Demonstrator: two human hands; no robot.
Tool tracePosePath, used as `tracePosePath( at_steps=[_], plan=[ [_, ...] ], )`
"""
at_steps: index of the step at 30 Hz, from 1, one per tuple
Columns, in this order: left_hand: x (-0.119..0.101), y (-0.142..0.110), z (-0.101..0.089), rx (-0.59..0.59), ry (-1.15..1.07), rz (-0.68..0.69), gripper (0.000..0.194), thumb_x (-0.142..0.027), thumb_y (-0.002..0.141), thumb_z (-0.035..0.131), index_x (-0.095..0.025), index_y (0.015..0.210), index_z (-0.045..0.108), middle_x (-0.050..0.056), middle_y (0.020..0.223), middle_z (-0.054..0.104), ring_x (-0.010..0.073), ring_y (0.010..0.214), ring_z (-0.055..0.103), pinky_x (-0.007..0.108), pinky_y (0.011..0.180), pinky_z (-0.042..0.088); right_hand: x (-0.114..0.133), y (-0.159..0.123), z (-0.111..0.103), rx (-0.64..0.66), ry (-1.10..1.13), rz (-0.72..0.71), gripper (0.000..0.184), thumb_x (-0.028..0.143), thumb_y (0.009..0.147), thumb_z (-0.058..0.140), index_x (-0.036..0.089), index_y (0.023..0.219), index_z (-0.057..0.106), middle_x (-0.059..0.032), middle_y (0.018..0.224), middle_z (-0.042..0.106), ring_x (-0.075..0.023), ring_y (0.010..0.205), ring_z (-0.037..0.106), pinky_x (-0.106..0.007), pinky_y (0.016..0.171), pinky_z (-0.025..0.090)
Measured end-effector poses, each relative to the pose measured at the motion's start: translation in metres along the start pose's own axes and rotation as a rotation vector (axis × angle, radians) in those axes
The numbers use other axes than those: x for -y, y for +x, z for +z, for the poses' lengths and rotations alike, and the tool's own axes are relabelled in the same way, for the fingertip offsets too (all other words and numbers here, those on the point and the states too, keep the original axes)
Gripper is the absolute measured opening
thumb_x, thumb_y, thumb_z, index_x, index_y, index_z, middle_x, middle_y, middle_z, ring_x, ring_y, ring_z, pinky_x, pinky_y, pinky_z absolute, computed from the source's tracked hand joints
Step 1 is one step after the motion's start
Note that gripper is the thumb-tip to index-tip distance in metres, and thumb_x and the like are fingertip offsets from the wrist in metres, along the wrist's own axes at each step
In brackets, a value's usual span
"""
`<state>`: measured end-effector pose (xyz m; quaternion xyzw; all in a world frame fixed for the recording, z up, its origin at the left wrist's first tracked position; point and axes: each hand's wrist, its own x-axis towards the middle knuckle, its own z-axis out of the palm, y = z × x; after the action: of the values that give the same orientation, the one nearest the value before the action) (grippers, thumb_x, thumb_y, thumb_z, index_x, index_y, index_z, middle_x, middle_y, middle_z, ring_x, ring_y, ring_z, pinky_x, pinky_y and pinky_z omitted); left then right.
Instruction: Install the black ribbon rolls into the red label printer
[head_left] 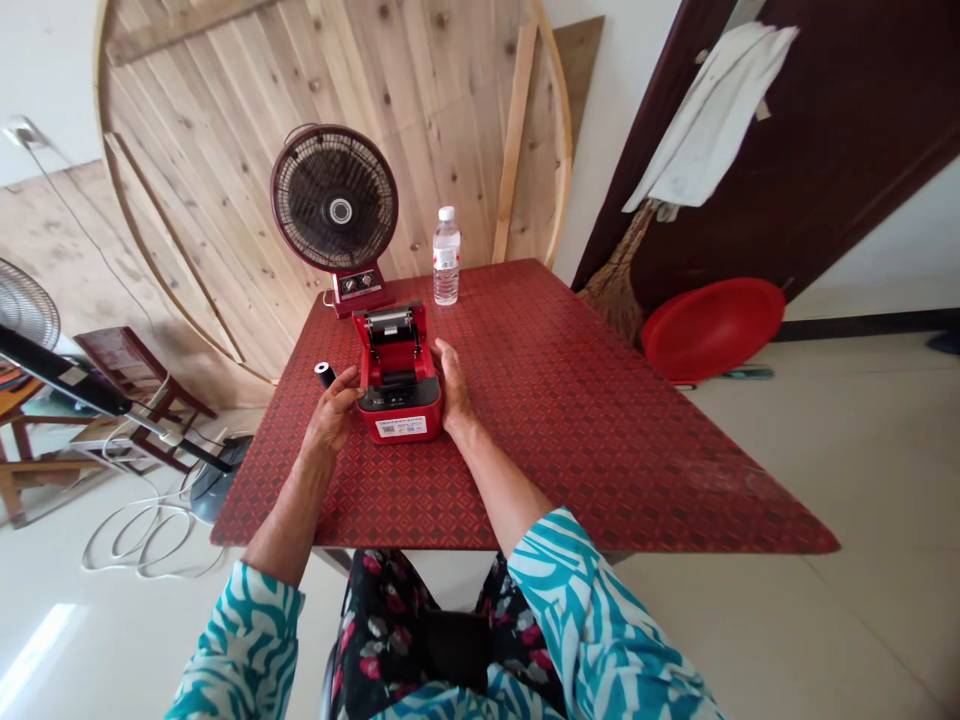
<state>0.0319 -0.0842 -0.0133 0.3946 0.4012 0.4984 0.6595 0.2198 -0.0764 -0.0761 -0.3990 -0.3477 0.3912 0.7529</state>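
1. Head view: we had the red printer-like device [397, 388] on the table [585, 430], near its far-left part, between our two hands. Body was boxy with rounded corners, glossy red shell, dark grey front deck.
2. Its lid [391, 321] stood open, tilted up at the back; a silvery bar spanned the underside. The cavity below showed red walls and dark parts, too small to tell.
3. Front face carried a flat white sticker [401, 427] with a square printed code.
4. Our left hand [335, 408] was at the left side, fingers loosely bent, tips at the shell edge. We couldn't tell if they pinched it.
5. Our right hand [453, 388] lay along the right side, fingers extended, not closed round anything.
6. Small black roll [326, 376], cylindrical, pale round end with a dark centre, sat just beyond our left fingers.
7. Tabletop surface was red with a repeating diamond pattern.
8. Behind the device we had a round fan [335, 205] with a wire grille and maroon base, plus a clear ribbed bottle [446, 262], white cap, upright.
9. Backdrop: big round panel [442, 120] of knotty pale planks.
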Motion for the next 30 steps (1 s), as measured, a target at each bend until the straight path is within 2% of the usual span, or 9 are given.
tracePosePath(
  at_steps=[5, 8, 11, 14, 15, 17, 22, 27, 30],
  plan=[
    [-0.009, -0.007, 0.008, 0.066, 0.001, 0.025, 0.052, -0.01, 0.054, 0.075, -0.019, 0.104, 0.068, 0.003, 0.106, 0.075, 0.011, 0.07, 0.064, 0.023, 0.063, 0.05, 0.014, -0.006, 0.0, -0.035, -0.066, 0.035, 0.068, 0.073, 0.083, 0.048, 0.024, 0.129, 0.058, -0.0089, 0.145, 0.058, -0.0239, 0.137, 0.052, -0.044, 0.122, 0.037],
    [-0.017, -0.01, 0.01, 0.123, 0.061, 0.033, 0.051, -0.011, 0.054, 0.076, -0.018, 0.104, 0.069, 0.004, 0.103, 0.076, 0.0125, 0.07, 0.066, 0.024, 0.065, 0.051, 0.013, -0.005, 0.0, -0.049, -0.065, 0.038, 0.069, 0.073, 0.082, 0.048, 0.022, 0.129, 0.057, -0.0099, 0.145, 0.058, -0.0238, 0.137, 0.051, -0.045, 0.123, 0.035],
    [-0.028, -0.008, 0.008, 0.136, 0.241, 0.097, 0.049, -0.016, 0.056, 0.078, -0.016, 0.105, 0.073, 0.005, 0.092, 0.077, 0.015, 0.069, 0.066, 0.025, 0.064, 0.05, 0.006, -0.002, 0.0, -0.054, -0.03, 0.05, 0.066, 0.071, 0.084, 0.047, 0.024, 0.13, 0.056, -0.008, 0.142, 0.061, -0.0227, 0.136, 0.053, -0.046, 0.122, 0.035],
    [-0.041, 0.0, 0.012, 0.064, 0.481, 0.281, 0.037, -0.021, 0.062, 0.082, -0.016, 0.099, 0.077, 0.004, 0.085, 0.076, 0.0155, 0.068, 0.065, 0.024, 0.064, 0.049, 0.001, 0.001, 0.0, -0.042, -0.015, 0.051, 0.064, 0.069, 0.085, 0.048, 0.025, 0.129, 0.058, -0.0073, 0.139, 0.064, -0.0229, 0.133, 0.056, -0.046, 0.121, 0.037],
    [-0.046, 0.004, 0.015, 0.072, 0.56, 0.33, 0.032, -0.021, 0.064, 0.081, -0.016, 0.096, 0.079, 0.004, 0.082, 0.075, 0.0162, 0.069, 0.065, 0.025, 0.064, 0.049, 0.0, 0.001, 0.0, -0.039, -0.011, 0.049, 0.064, 0.07, 0.085, 0.048, 0.025, 0.129, 0.058, -0.0075, 0.139, 0.064, -0.0232, 0.132, 0.057, -0.046, 0.12, 0.038],
    [-0.052, 0.013, 0.026, 0.166, 0.688, 0.355, 0.024, -0.015, 0.065, 0.08, -0.018, 0.088, 0.081, 0.004, 0.076, 0.074, 0.0192, 0.072, 0.066, 0.026, 0.067, 0.05, -0.001, 0.001, 0.0, -0.032, 0.001, 0.049, 0.064, 0.07, 0.085, 0.049, 0.025, 0.129, 0.058, -0.0071, 0.138, 0.064, -0.0235, 0.13, 0.058, -0.045, 0.119, 0.04],
    [-0.057, 0.047, 0.057, 0.409, 0.837, 0.168, 0.04, 0.009, 0.05, 0.065, -0.023, 0.069, 0.078, 0.001, 0.068, 0.073, 0.0251, 0.078, 0.07, 0.03, 0.077, 0.053, -0.003, 0.002, 0.0, -0.029, 0.014, 0.056, 0.062, 0.07, 0.085, 0.048, 0.027, 0.129, 0.059, -0.0062, 0.137, 0.065, -0.0235, 0.129, 0.059, -0.046, 0.117, 0.041],
    [-0.058, 0.079, 0.069, 0.55, 0.909, -0.024, 0.055, 0.013, 0.04, 0.052, -0.026, 0.069, 0.077, -0.004, 0.059, 0.07, 0.019, 0.054, 0.062, 0.024, 0.053, 0.045, -0.002, 0.003, 0.002, -0.025, 0.021, 0.072, 0.063, 0.07, 0.084, 0.048, 0.026, 0.127, 0.059, -0.0066, 0.136, 0.066, -0.0232, 0.126, 0.061, -0.045, 0.116, 0.042],
    [-0.057, 0.087, 0.069, 0.585, 1.014, -0.077, 0.057, 0.014, 0.038, 0.052, -0.026, 0.069, 0.077, -0.005, 0.054, 0.067, 0.0171, 0.049, 0.056, 0.022, 0.049, 0.038, 0.001, 0.003, 0.002, -0.034, 0.02, 0.091, 0.061, 0.07, 0.084, 0.049, 0.028, 0.127, 0.06, -0.0051, 0.136, 0.066, -0.0223, 0.127, 0.061, -0.044, 0.117, 0.042]
  ],
)
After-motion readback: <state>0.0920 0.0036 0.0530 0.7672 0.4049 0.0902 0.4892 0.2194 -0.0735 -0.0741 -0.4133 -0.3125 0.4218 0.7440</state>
